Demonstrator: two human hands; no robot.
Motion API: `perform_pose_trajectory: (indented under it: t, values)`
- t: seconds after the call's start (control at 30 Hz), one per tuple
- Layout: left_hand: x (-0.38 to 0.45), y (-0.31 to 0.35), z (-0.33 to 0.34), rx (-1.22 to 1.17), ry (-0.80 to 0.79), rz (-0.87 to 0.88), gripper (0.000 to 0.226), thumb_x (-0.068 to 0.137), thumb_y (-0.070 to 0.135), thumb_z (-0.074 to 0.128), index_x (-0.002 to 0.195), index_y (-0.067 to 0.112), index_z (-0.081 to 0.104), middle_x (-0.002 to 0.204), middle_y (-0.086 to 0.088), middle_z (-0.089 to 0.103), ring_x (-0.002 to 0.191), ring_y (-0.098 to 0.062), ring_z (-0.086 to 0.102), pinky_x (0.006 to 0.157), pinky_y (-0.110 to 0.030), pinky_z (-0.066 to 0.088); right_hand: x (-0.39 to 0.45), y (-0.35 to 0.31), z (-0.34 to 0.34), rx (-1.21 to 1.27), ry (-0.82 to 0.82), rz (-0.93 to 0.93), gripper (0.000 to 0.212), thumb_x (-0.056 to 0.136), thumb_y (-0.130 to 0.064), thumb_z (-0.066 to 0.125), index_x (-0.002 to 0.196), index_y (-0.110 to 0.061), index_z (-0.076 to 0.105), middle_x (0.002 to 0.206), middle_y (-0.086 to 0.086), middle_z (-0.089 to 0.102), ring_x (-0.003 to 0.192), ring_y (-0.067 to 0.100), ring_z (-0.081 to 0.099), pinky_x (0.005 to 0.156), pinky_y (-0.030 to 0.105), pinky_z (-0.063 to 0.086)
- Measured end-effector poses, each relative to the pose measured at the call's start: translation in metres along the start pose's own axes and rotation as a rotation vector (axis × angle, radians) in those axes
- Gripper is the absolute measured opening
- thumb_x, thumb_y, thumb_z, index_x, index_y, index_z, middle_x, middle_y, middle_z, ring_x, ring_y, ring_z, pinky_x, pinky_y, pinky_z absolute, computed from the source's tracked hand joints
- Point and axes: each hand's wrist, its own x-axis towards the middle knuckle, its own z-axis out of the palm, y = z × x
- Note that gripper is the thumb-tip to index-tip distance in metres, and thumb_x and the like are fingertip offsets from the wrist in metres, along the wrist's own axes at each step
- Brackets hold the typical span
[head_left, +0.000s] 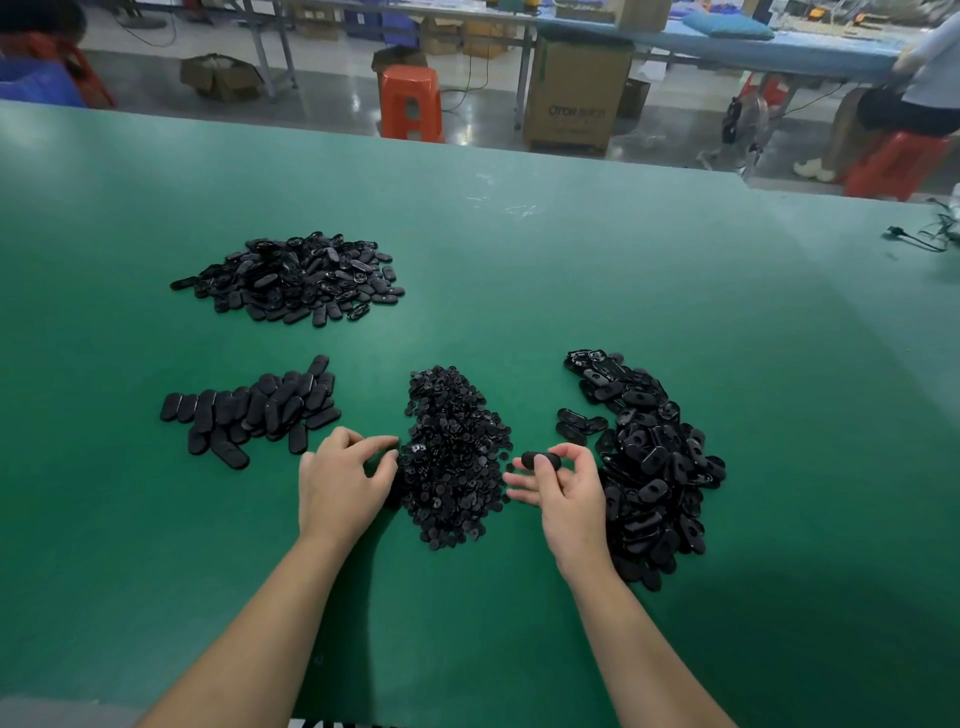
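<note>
While my right hand (563, 488) pinches one black oval shell (540, 459) between thumb and fingers, my left hand (343, 483), fingers curled, touches the left flank of the small-disc heap (457, 447) near the desk's (571, 270) front edge; whether it grips a disc I cannot tell; open-shell heap (654, 467) just right; closed ovals (254, 410) stacked left; fourth heap (291, 278) farther back.

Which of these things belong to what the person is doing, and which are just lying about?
Job in hand: right hand pinching a black oval piece; left hand at the heap of small discs; heap of oval shells; laid-out ovals; probably the far heap.
Lying about: orange stool; cardboard box; cable on the green table.
</note>
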Motion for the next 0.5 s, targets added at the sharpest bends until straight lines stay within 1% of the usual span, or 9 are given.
perform_pose_trajectory:
  t: [0.07, 0.17, 0.23, 0.3, 0.33, 0.4, 0.5]
  values:
    - [0.0004, -0.0002, 0.0003, -0.002, 0.003, 0.000, 0.016, 0.092, 0.037, 0.068, 0.105, 0.037, 0.078, 0.082, 0.012, 0.048, 0.073, -0.012, 0.049, 0.079, -0.036, 0.034, -0.0002, 0.0010, -0.0003, -0.019, 0.004, -0.014, 0.012, 0.104, -0.008, 0.053, 0.104, -0.013, 0.042, 0.097, 0.015, 0.075, 0.082, 0.030, 0.077, 0.069, 0.031, 0.062]
    - [0.0012, 0.0006, 0.0009, -0.001, 0.014, -0.002, 0.014, 0.093, 0.038, 0.068, 0.103, 0.035, 0.079, 0.081, 0.012, 0.050, 0.073, -0.011, 0.050, 0.078, -0.034, 0.033, -0.0004, 0.0038, -0.0006, -0.075, 0.004, -0.048, 0.016, 0.102, -0.006, 0.055, 0.101, -0.014, 0.040, 0.100, 0.012, 0.074, 0.083, 0.027, 0.076, 0.075, 0.034, 0.062]
    - [0.0016, 0.0000, 0.0011, -0.018, 0.020, -0.023, 0.016, 0.096, 0.036, 0.064, 0.103, 0.032, 0.078, 0.082, 0.012, 0.052, 0.074, -0.011, 0.051, 0.079, -0.034, 0.033, -0.0004, 0.0052, -0.0001, -0.112, 0.011, -0.059, 0.017, 0.102, -0.006, 0.056, 0.110, -0.017, 0.046, 0.102, 0.006, 0.075, 0.085, 0.022, 0.076, 0.079, 0.030, 0.061]
    - [0.0014, -0.0006, 0.0018, -0.033, 0.020, -0.043, 0.018, 0.099, 0.032, 0.060, 0.105, 0.029, 0.077, 0.085, 0.013, 0.054, 0.074, -0.011, 0.052, 0.081, -0.034, 0.033, -0.0001, 0.0065, 0.0001, -0.154, 0.014, -0.062, 0.023, 0.102, -0.007, 0.056, 0.120, -0.022, 0.053, 0.103, -0.001, 0.076, 0.088, 0.016, 0.076, 0.082, 0.025, 0.060]
    - [0.0012, -0.0006, 0.0019, -0.042, 0.016, -0.051, 0.019, 0.099, 0.030, 0.058, 0.105, 0.029, 0.076, 0.086, 0.013, 0.055, 0.073, -0.010, 0.052, 0.082, -0.033, 0.032, 0.0000, 0.0068, 0.0003, -0.170, 0.011, -0.062, 0.023, 0.102, -0.008, 0.056, 0.121, -0.022, 0.056, 0.103, -0.003, 0.076, 0.089, 0.015, 0.076, 0.083, 0.026, 0.060]
    - [0.0010, -0.0002, 0.0014, -0.061, 0.001, -0.061, 0.019, 0.097, 0.028, 0.057, 0.104, 0.031, 0.075, 0.087, 0.015, 0.054, 0.071, -0.007, 0.051, 0.085, -0.032, 0.031, -0.0002, 0.0077, 0.0007, -0.178, 0.008, -0.062, 0.018, 0.102, -0.008, 0.056, 0.116, -0.020, 0.060, 0.105, -0.001, 0.075, 0.089, 0.016, 0.076, 0.083, 0.030, 0.061]
    - [0.0012, -0.0001, 0.0000, -0.059, -0.017, -0.047, 0.014, 0.093, 0.034, 0.064, 0.101, 0.036, 0.075, 0.085, 0.015, 0.053, 0.070, -0.005, 0.050, 0.085, -0.032, 0.031, -0.0013, 0.0073, 0.0011, -0.162, 0.027, -0.058, 0.009, 0.104, -0.010, 0.053, 0.107, -0.015, 0.060, 0.100, 0.002, 0.076, 0.085, 0.020, 0.076, 0.080, 0.037, 0.063]
